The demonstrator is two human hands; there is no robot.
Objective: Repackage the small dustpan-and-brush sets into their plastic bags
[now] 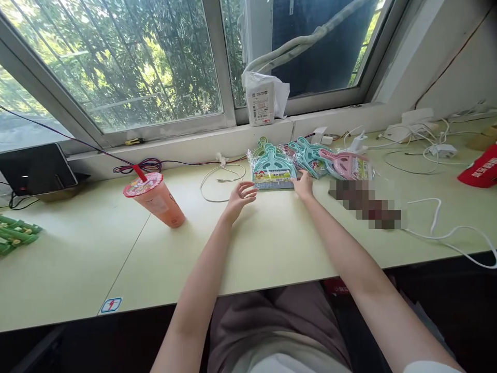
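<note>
Left hand (pixel 239 201) and right hand (pixel 304 185) are apart on either side of a plastic-wrapped turquoise hanger pack (pixel 272 165), lying on the tabletop (pixel 264 248) just above the centre of the frame. The left's fingers are spread and loosely curled by its lower left corner; the right's meet its lower right corner, though whether they grip is unclear. More turquoise hangers (pixel 306 150) and pink hangers (pixel 344 163) lie right of it.
</note>
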